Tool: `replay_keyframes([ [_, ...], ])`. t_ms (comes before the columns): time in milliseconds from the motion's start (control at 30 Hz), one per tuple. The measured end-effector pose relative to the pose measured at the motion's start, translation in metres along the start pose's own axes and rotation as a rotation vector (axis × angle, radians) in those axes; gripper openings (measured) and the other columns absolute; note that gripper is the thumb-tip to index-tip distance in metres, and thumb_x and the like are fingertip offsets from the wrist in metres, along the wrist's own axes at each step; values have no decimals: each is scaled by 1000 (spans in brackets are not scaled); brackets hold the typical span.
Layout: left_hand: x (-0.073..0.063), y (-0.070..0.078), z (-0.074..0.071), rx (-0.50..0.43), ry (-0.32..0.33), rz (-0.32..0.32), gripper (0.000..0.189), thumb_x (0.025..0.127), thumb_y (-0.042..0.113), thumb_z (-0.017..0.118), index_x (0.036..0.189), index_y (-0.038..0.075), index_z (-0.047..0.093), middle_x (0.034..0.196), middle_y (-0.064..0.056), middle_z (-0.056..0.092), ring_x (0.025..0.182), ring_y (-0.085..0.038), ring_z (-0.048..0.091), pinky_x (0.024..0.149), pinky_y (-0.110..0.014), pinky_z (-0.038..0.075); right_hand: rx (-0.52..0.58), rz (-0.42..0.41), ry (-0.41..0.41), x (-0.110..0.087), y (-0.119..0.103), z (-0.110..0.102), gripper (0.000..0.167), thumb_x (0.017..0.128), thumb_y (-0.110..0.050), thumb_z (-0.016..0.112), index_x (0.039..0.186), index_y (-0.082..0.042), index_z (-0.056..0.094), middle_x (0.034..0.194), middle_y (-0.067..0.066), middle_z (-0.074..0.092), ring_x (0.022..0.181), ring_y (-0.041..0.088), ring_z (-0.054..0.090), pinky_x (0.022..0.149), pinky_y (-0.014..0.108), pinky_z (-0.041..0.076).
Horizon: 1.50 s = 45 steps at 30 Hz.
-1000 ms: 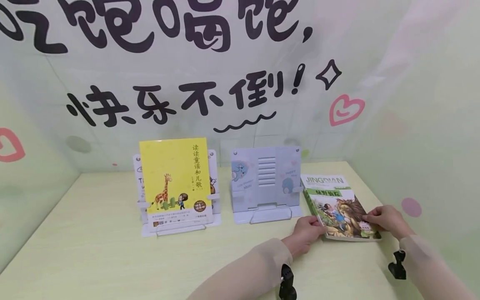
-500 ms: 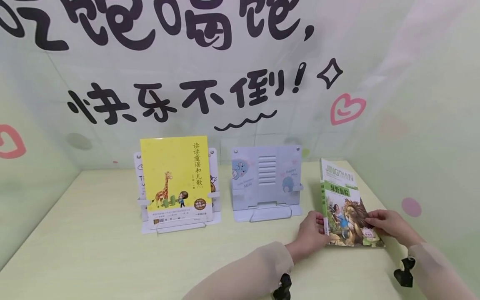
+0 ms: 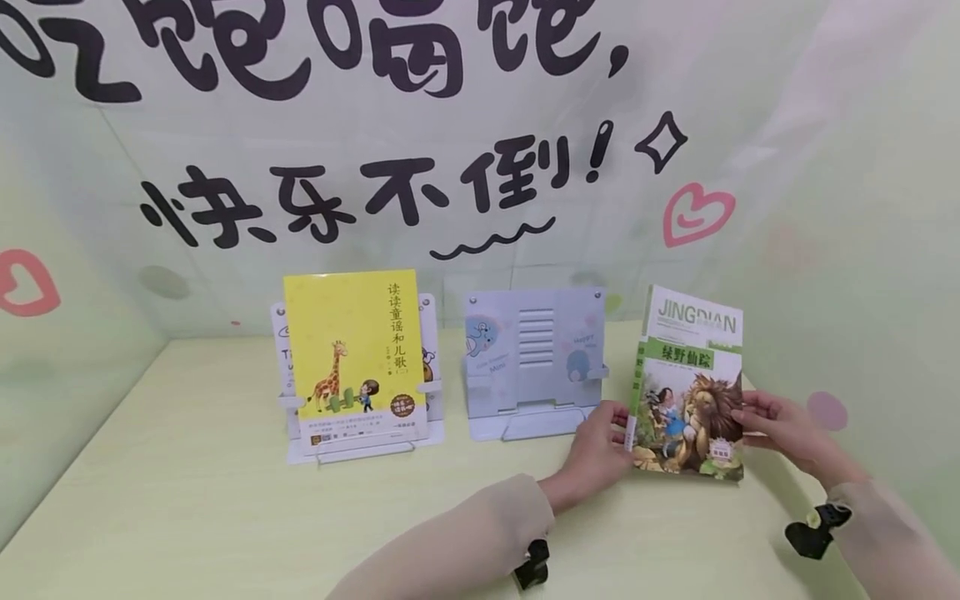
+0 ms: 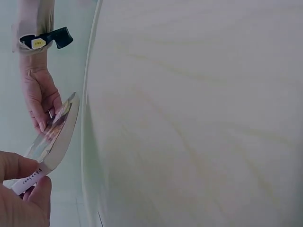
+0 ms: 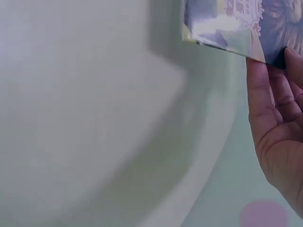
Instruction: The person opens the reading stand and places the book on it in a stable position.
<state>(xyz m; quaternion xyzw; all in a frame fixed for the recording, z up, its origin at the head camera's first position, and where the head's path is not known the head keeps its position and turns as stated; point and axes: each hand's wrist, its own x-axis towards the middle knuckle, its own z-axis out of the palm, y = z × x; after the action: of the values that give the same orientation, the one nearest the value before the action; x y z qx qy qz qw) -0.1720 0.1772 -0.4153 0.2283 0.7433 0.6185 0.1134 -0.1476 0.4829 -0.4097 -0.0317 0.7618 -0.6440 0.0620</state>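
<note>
A paperback book (image 3: pixel 686 387) with a lion and a girl on its cover is held tilted up between both hands at the right of the table. My left hand (image 3: pixel 596 450) pinches its spine edge near the bottom; in the left wrist view, thumb and fingers sit on either side of the book (image 4: pixel 59 137). On the opposite edge my right hand (image 3: pixel 787 437) grips it, the thumb over the cover and fingers behind, as the right wrist view shows. To the left stands a pale blue book stand (image 3: pixel 536 354) with a wire-like front support.
A yellow book (image 3: pixel 352 358) with a giraffe leans on a white stand (image 3: pixel 431 425) further left. The pale wooden table (image 3: pixel 225 500) meets a printed back wall (image 3: pixel 390 125) and a side wall on the right (image 3: pixel 862 250).
Both hands have lifted the book off the table and tipped its top edge up, so the cover now faces me more squarely. The two stands and the yellow book stay put.
</note>
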Motion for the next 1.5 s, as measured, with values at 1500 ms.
replay_keyframes([
  [1500,30,3,-187,283,371,189,43,81,-3,68,120,6,55,103,-11,66,91,-21,63,79,-27,54,-156,-262,223,134,-97,144,33,92,-5,59,117,13,47,85,-12,60,78,0,61,68,21,56],
])
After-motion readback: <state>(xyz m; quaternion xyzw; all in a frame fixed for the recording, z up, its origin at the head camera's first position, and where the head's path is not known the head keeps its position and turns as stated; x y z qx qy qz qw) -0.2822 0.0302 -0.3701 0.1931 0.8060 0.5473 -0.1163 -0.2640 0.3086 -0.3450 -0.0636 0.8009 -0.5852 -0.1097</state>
